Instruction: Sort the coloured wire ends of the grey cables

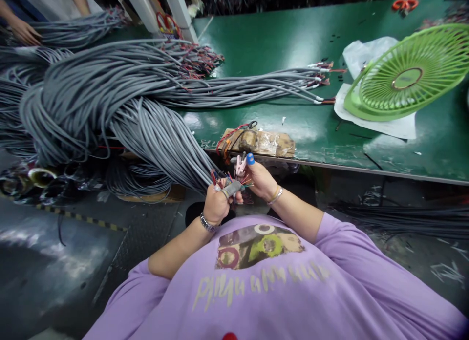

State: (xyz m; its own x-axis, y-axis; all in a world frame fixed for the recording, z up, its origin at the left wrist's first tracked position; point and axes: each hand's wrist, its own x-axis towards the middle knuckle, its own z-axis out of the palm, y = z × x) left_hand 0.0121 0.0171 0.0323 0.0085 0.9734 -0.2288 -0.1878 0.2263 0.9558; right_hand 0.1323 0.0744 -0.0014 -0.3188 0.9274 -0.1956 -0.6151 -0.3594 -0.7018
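Note:
My left hand (217,203) is closed around the end of a grey cable (231,188), just in front of the table edge. Thin coloured wires (246,180) fan out of that cable end towards my right hand (263,181). A blue cover sits on my right thumb, which is raised beside a small pale pink clip (241,165). The right fingers are closed and appear to hold this clip; they are partly hidden behind it and the wires. Beyond my hands, a wooden block (271,143) with red and black leads lies along the table edge.
A large bundle of grey cables (84,95) drapes over the left of the green table (256,32). More grey cables (238,91) stretch across it. A green fan (410,78) stands at right, with orange-handled scissors (405,6) behind. A co-worker's hand (24,31) is at upper left.

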